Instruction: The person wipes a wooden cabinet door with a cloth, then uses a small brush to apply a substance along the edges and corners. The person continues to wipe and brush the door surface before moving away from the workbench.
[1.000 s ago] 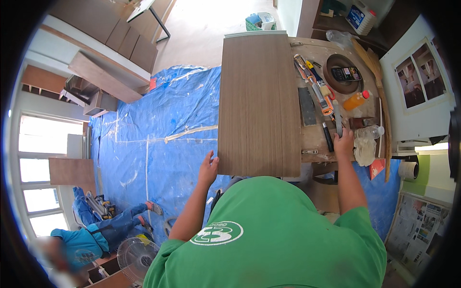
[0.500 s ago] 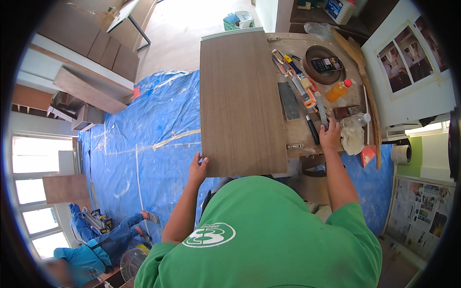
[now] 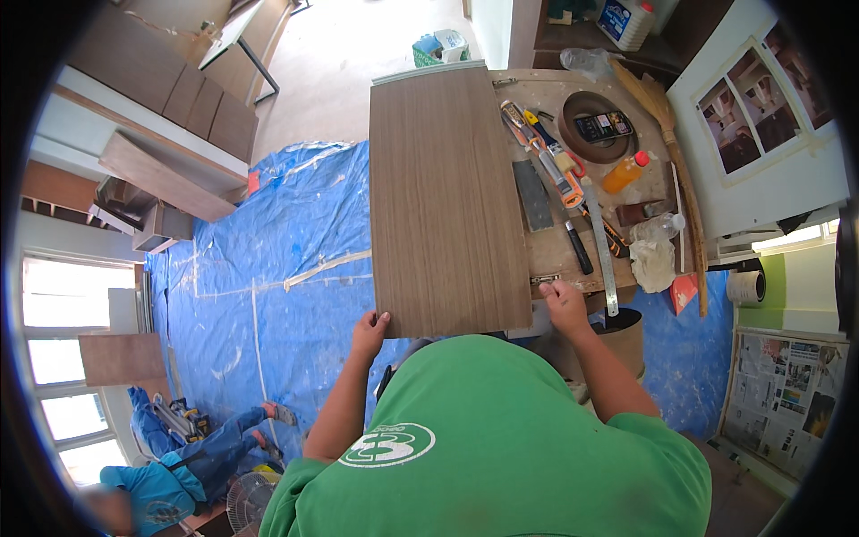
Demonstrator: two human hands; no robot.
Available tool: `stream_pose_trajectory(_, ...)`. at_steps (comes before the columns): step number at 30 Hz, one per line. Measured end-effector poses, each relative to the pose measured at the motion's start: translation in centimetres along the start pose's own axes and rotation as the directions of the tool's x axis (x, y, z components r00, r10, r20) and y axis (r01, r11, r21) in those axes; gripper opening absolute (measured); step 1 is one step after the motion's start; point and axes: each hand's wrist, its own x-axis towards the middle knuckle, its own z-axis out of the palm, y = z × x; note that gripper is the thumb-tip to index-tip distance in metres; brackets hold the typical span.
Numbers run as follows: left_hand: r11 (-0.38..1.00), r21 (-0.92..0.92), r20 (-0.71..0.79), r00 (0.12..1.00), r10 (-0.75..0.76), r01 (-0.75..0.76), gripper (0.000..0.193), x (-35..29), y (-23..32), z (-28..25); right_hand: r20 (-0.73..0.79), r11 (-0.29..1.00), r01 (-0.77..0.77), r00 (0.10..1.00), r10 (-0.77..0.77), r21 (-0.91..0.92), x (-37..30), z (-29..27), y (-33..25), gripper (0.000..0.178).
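A long brown wood-grain panel (image 3: 447, 206) lies on the worktable (image 3: 573, 261), reaching past its left side. My left hand (image 3: 368, 335) grips the panel's near left corner, thumb on top, the other fingers partly hidden. Just right of the panel's near right corner is my right hand (image 3: 567, 309), fingers bent and slightly apart at a small metal hinge (image 3: 543, 279); nothing shows in them. A steel ruler (image 3: 601, 255) lies right of that hand, its near end jutting past the table edge. Left of the ruler is a black-handled tool (image 3: 579, 248).
The table also carries a caulking gun (image 3: 557, 172), a coil of brown edging (image 3: 569, 134) with a phone, an orange drink bottle (image 3: 625, 172) and a broom (image 3: 682, 161). Blue sheeting (image 3: 304, 215) covers the floor. A person in blue (image 3: 170, 483) sits at the lower left.
My right hand has left the steel ruler and moved left and nearer, to the hinge. The ruler has slid toward me, over the table's near edge. My left hand stays at the panel's corner.
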Motion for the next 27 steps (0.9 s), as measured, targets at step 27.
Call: stream_pose_trajectory(27,0.839,-0.44,0.068,0.944,-0.323,0.319,0.055,-1.5,-1.1,1.2,0.48,0.679,-0.657,0.734,0.48,0.326,-3.2,4.2,1.5,0.051)
